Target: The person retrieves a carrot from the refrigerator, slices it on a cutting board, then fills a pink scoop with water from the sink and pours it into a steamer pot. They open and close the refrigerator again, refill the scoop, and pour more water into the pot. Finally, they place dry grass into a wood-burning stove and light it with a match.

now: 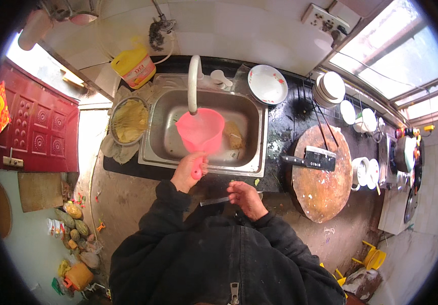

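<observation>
My left hand (189, 172) grips the handle of a pink plastic water dipper (199, 131) held over the stainless steel sink (161, 126). The dipper's bowl sits under the spout of the white faucet (192, 84); whether water runs is hard to tell. Inside the sink, right of the dipper, lies a brownish lump (234, 138) I cannot identify. My right hand (246, 198) hovers before the counter's front edge, fingers loosely curled and apart, with nothing visible in it. Close to its fingertips is a metallic strip (215, 201), partly hidden.
Left of the sink stands a strainer bowl (129, 121) with yellowish contents, behind it a yellow jug (134, 68). A floral plate (267, 84) lies at the back right. A cleaver (320, 158) and chopsticks (320, 126) rest on a round wooden chopping board (322, 194). Stacked bowls (329, 89) stand beyond.
</observation>
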Action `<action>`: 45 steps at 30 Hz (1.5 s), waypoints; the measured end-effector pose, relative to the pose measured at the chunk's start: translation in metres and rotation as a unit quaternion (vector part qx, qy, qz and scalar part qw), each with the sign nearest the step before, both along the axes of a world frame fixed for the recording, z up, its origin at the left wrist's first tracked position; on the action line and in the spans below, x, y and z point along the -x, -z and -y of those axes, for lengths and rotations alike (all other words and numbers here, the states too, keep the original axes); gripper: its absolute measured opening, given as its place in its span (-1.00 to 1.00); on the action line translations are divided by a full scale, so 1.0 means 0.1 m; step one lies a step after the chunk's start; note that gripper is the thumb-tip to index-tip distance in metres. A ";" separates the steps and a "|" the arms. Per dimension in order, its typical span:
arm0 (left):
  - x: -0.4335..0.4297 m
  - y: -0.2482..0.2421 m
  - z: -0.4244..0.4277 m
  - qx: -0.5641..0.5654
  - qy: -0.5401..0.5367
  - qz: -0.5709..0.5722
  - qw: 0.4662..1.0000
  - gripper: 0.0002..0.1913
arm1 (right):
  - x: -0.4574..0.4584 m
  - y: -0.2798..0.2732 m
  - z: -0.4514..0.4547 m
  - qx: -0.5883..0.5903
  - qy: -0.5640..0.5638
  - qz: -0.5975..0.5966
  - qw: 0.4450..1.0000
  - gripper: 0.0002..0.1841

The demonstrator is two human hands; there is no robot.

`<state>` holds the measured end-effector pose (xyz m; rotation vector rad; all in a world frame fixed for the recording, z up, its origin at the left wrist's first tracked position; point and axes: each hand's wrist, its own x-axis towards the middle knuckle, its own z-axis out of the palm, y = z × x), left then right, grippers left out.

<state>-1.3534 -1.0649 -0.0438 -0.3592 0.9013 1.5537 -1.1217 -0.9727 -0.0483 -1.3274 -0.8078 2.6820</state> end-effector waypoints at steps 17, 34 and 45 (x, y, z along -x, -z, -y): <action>-0.13 -0.06 0.19 -0.015 0.000 -0.036 0.999 -0.88 | 0.07 0.01 0.19 -0.074 -0.046 -0.001 0.996 -0.77; -0.17 0.07 0.25 -0.106 0.014 0.009 0.994 -0.91 | 0.11 0.00 0.25 -0.079 -0.067 0.028 0.994 -0.78; -0.27 0.00 0.17 -0.115 -0.003 0.027 0.993 -0.85 | 0.85 -0.31 0.31 -0.011 -0.090 -0.049 0.995 -0.57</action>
